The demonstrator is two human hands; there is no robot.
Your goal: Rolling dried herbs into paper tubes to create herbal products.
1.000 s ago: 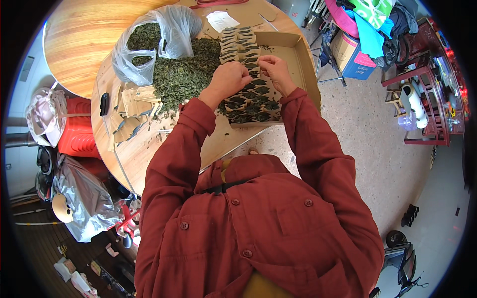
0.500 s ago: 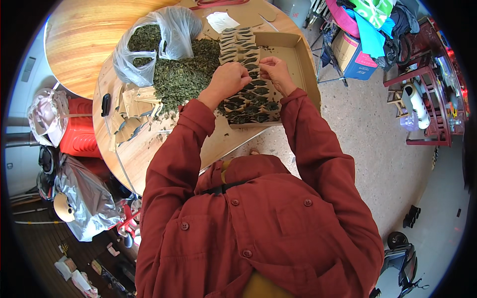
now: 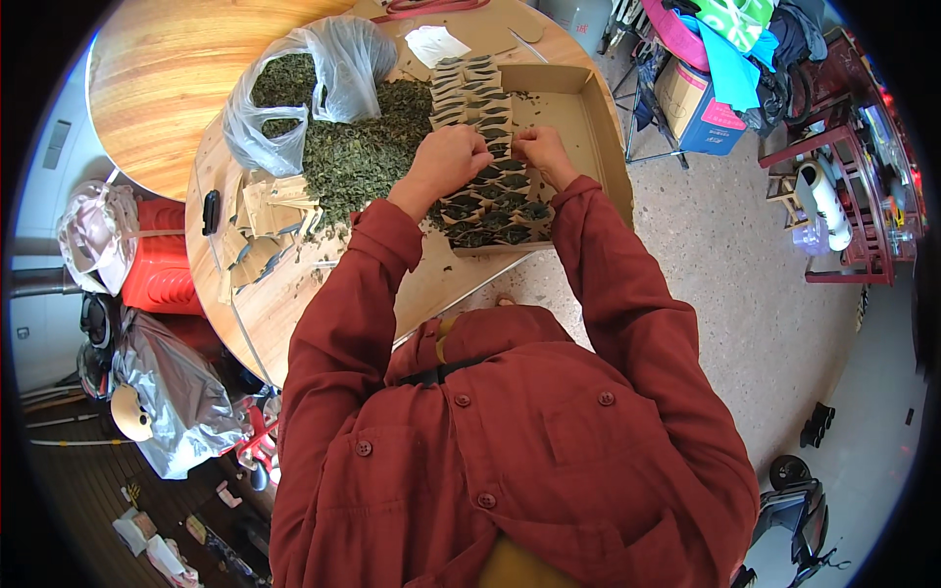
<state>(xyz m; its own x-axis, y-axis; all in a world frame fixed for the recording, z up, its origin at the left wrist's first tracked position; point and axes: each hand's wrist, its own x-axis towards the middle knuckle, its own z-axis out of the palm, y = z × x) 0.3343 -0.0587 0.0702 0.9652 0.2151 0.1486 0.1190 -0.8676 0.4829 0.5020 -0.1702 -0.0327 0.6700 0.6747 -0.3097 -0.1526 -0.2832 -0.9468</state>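
My left hand (image 3: 443, 167) is closed, fingers curled, over the rows of small brown paper bags (image 3: 497, 211) filled with dark leaves; what its fingertips grip is hidden. My right hand (image 3: 545, 155) pinches at one of these bags, a short way right of the left hand. The bags stand packed in a shallow cardboard box (image 3: 598, 118), whose right part shows bare cardboard. Left of the box lies a pile of dried green leaves (image 3: 353, 157), partly under an open clear plastic bag (image 3: 343, 69).
Loose flat paper bags (image 3: 265, 216), a black object (image 3: 211, 212) and a white paper (image 3: 439, 47) lie on the round wooden table (image 3: 270, 314). Red stacked stools (image 3: 157, 274) and bagged items are at left. A blue carton (image 3: 716, 127), piled cloths and a dark-red rack (image 3: 848, 196) are at right.
My right hand has moved slightly down along the rows of bags, and my left hand has shifted a little down and left.
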